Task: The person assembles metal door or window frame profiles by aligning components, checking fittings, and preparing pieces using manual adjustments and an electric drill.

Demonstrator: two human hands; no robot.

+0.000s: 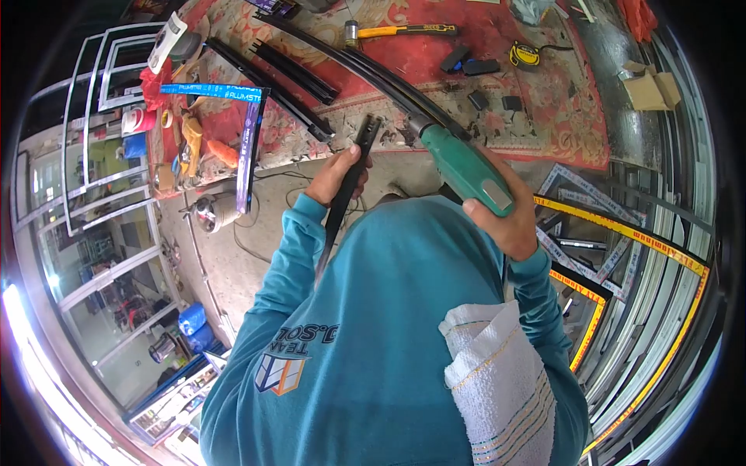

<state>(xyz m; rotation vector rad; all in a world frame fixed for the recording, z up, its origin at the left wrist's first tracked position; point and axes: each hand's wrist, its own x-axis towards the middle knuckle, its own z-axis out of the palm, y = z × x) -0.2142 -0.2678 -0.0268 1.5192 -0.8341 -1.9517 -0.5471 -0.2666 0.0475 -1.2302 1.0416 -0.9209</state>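
Note:
My left hand (pixel 339 175) is closed round a dark metal profile (pixel 351 172), which slants from the table's near edge down beside my body. My right hand (pixel 505 213) grips a green power tool (pixel 465 169) by its body; the tool's dark head points up and left, over the near edge of the red patterned cloth (pixel 311 29). Long black profiles (pixel 353 58) lie on the cloth and run behind the tool's head. Two shorter black profiles (pixel 272 89) rest to the left of them. The profile in my left hand and the tool are apart.
A hammer (pixel 408 30), a tape measure (pixel 524 53) and black blocks (pixel 480 67) lie on the cloth. A blue-taped frame corner (pixel 252 95) overhangs the table's left side. Yellow-taped frames (pixel 622 228) stand at the right. A white towel (pixel 501 380) hangs against my body.

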